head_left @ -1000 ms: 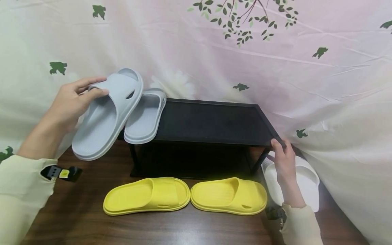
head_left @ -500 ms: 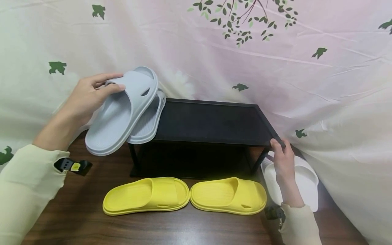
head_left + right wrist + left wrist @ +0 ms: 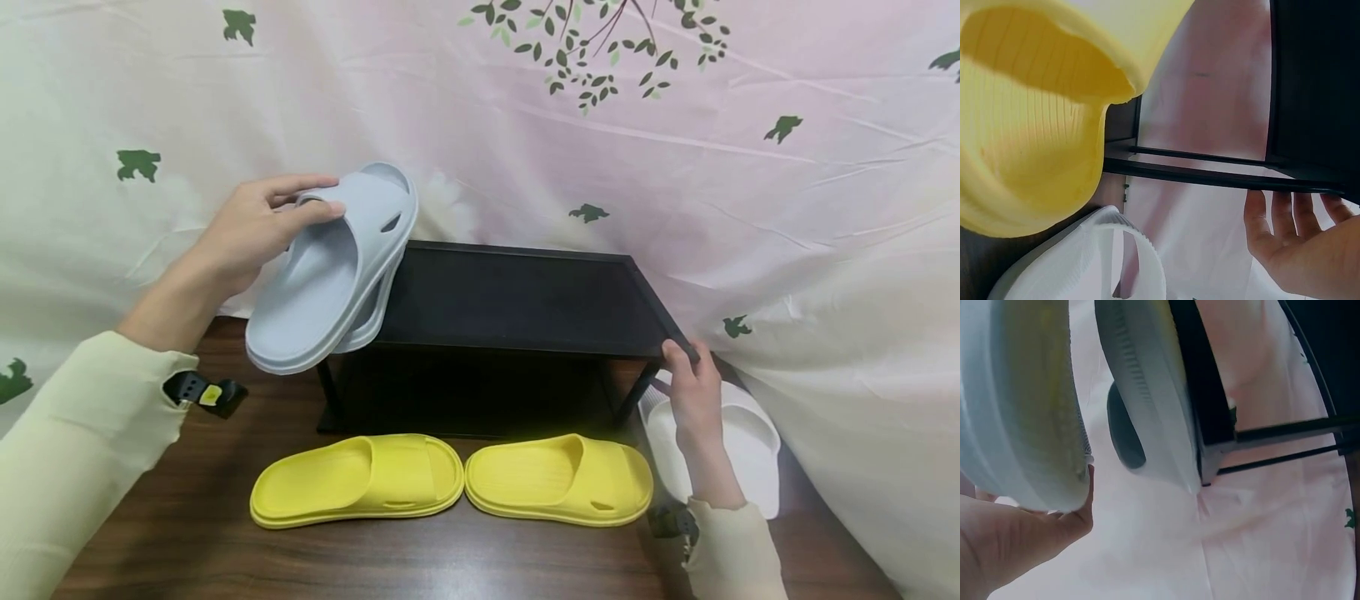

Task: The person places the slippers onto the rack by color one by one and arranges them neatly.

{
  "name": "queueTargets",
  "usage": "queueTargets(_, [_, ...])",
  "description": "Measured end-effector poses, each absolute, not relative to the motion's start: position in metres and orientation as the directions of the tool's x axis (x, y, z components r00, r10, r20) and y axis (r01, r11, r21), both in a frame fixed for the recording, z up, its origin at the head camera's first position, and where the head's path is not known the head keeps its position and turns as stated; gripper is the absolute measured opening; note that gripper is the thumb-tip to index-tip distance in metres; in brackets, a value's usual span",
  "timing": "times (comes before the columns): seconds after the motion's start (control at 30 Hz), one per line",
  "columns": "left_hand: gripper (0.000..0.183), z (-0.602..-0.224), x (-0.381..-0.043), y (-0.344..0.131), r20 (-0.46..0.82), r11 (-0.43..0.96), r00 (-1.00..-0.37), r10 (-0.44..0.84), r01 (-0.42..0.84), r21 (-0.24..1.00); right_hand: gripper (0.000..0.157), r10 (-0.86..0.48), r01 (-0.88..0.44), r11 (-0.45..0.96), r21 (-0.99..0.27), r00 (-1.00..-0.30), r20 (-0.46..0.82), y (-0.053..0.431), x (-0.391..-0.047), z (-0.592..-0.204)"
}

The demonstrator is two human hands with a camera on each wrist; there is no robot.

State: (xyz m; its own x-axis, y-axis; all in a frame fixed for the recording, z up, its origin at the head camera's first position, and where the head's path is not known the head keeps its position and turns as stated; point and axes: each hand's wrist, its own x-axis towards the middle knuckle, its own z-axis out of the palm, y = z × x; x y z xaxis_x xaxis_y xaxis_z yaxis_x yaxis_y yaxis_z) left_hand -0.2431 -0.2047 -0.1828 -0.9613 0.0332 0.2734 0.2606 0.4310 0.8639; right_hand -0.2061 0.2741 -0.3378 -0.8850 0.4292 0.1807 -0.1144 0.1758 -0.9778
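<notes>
My left hand (image 3: 251,229) pinches a light grey-blue slide slipper (image 3: 371,208) by its strap, thumb on top, at the left end of a black two-tier shoe rack (image 3: 510,300). Its matching slipper (image 3: 367,321) rests on the rack's upper shelf, mostly covered by the held one in the head view. In the left wrist view a gap separates the held slipper (image 3: 1016,400) from the matching slipper (image 3: 1160,419). My right hand (image 3: 699,400) grips the rack's front right corner. Its fingertips touch the black frame (image 3: 1229,178) in the right wrist view.
Two yellow slippers (image 3: 356,482) (image 3: 562,479) lie end to end on the brown wooden surface (image 3: 450,567) before the rack. White footwear (image 3: 750,450) stands at the right, partly behind my right forearm. A leaf-printed cloth (image 3: 465,125) hangs close behind.
My left hand has carried the held grey-blue slipper to the right and slightly up, over the matching slipper on the shelf. The right hand stays at the rack's corner.
</notes>
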Motion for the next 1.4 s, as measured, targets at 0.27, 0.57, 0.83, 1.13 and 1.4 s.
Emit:
queueTargets(0.27, [0.062, -0.175, -0.242, -0.190, 0.202, 0.459, -0.976, 0.082, 0.217, 0.861, 0.024, 0.429, -0.116, 0.175, -0.978, -0.885, 0.182, 0.273, -0.206, -0.337])
queueTargets(0.57, [0.062, -0.166, -0.245, -0.166, 0.165, 0.439, -0.980, 0.109, 0.196, 0.877, 0.015, 0.421, -0.150, 0.154, -0.977, -0.884, 0.202, 0.274, -0.205, -0.337])
queueTargets(0.83, [0.062, -0.162, -0.253, -0.146, 0.142, 0.423, -0.982, 0.124, 0.182, 0.888, 0.013, 0.410, -0.175, 0.140, -0.975, -0.886, 0.218, 0.273, -0.205, -0.338])
queueTargets(1.13, [0.057, -0.165, -0.263, -0.129, 0.140, 0.374, -0.986, 0.093, 0.165, 0.912, 0.013, 0.420, -0.153, 0.153, -0.976, -0.884, 0.204, 0.274, -0.205, -0.339])
queueTargets(1.4, [0.057, -0.168, -0.275, -0.112, 0.080, 0.435, -0.995, 0.053, 0.095, 0.895, 0.012, 0.421, -0.170, 0.151, -0.974, -0.880, 0.219, 0.274, -0.204, -0.339])
